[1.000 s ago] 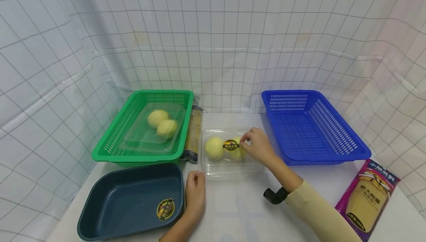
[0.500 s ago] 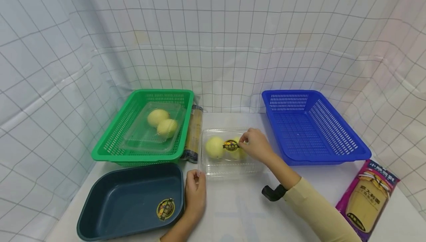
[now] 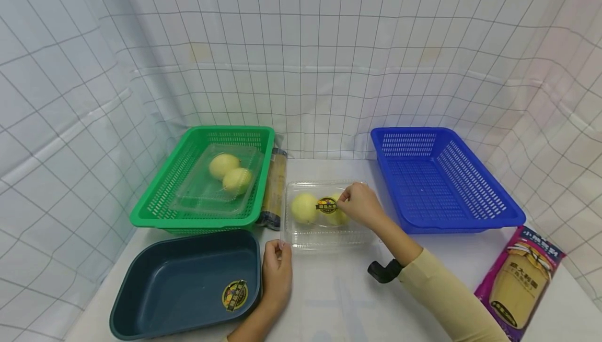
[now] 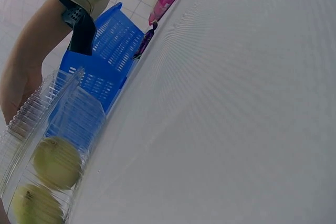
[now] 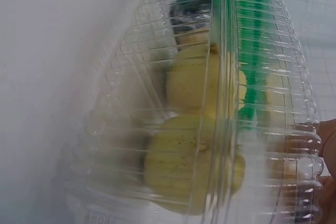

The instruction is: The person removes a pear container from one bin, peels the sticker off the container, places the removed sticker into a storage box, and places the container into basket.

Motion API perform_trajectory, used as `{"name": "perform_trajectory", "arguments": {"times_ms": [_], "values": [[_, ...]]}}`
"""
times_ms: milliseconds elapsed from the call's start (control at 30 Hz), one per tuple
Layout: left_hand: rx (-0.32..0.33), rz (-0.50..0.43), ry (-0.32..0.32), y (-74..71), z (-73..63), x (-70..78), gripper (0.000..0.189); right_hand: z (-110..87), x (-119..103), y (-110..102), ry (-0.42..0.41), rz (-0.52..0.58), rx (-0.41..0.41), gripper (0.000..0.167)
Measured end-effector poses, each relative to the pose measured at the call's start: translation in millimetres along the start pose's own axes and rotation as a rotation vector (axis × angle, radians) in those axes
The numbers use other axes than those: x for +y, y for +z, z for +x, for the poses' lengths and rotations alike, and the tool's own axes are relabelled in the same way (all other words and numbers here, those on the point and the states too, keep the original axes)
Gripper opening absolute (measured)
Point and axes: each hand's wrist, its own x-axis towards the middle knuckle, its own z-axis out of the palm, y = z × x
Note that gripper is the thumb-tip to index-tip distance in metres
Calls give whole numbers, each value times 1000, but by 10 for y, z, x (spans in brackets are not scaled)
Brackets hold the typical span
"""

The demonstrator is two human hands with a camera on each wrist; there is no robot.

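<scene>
A clear plastic clamshell box (image 3: 324, 242) sits shut on the white table, with two pale yellow round fruits (image 3: 303, 208) inside. On its lid is a black and gold sticker (image 3: 325, 205). My right hand (image 3: 362, 204) reaches over the box from the right, thumb and finger pinching the sticker's right end. With thumb and fingertips, my left hand (image 3: 277, 274) holds the box's near left corner. From the right wrist, the ribbed box side and both fruits (image 5: 194, 163) show close up. The left wrist view catches the box and the right arm (image 4: 31, 51) beyond it.
At the back left, a green basket (image 3: 188, 223) holds another clear box of fruit. A yellow packet (image 3: 275, 185) lies beside it. A dark blue basin (image 3: 174, 284) bearing a similar sticker stands in front. To the right are a blue basket (image 3: 423, 185) and a purple pasta packet (image 3: 519, 279).
My right wrist has shifted slightly left, its fingertips staying at the sticker's end. The left hand and the box look the same.
</scene>
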Motion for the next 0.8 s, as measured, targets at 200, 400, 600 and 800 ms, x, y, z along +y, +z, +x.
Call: {"name": "perform_trajectory", "arguments": {"times_ms": [200, 400, 600, 800], "values": [[-3, 10, 2, -1, -4, 6, 4, -15, -4, 0, -16, 43, 19, 13], [-11, 5, -1, -3, -5, 13, 4, -40, -51, -28, -38, 82, 52, 11], [-9, 8, -16, 0, -6, 14, 4, -84, -129, -70, -51, 92, 62, 9], [-5, 18, -19, -3, -5, 17, 4, -134, -259, -142, -53, 142, 47, 8]]}}
